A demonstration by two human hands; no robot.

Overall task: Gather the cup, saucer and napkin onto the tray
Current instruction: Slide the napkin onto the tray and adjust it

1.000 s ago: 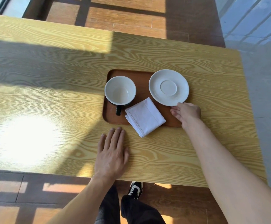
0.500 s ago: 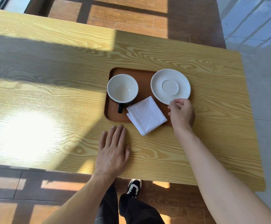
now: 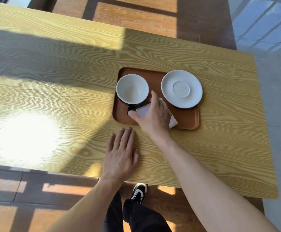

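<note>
- While the right hand (image 3: 154, 114) spreads its fingers flat over the white folded napkin (image 3: 143, 111), probably squaring it, the white cup (image 3: 132, 89) and round white saucer (image 3: 181, 88) sit on the brown wooden tray (image 3: 186, 118).
- Left hand (image 3: 120, 154), fingers together and holding nothing, braces just off the tray.

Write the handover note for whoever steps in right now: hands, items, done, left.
Left hand: flat on the table, open, holding nothing.
Right hand: spread over the napkin; whether it grips it cannot be told.
Cup: upright at the tray's left.
Saucer: at the tray's right, rim slightly past the edge.
Done: all three sit on the tray.
Left: perhaps square up the napkin and saucer.
</note>
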